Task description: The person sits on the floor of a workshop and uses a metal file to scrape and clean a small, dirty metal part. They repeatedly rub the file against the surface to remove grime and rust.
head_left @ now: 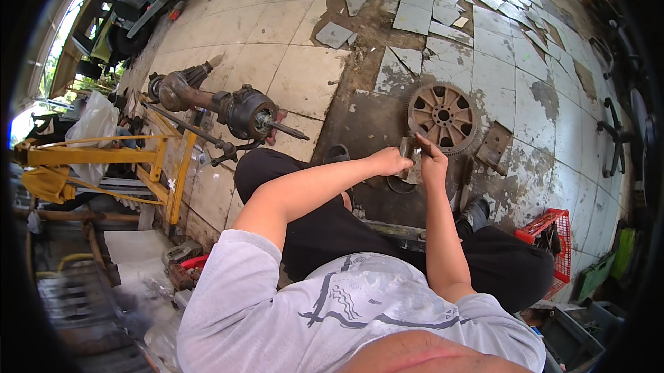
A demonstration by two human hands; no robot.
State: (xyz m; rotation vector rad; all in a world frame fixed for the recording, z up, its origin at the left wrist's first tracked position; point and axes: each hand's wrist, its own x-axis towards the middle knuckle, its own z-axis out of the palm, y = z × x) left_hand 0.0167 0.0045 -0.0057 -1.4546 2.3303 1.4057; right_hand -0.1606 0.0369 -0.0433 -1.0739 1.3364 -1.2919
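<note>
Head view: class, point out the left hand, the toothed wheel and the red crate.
Left hand [391, 161]: head view, back of the hand.
Toothed wheel [443, 126]: head view, central hub.
Red crate [563, 250]: head view, openwork side wall.

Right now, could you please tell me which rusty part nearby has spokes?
The round toothed wheel just beyond the right hand; the flat plate to its right and the long axle to its left show none.

The left hand [392, 162] is curled just beside the right hand [434, 160]; the left forearm [315, 191] is angled rightward.
</note>
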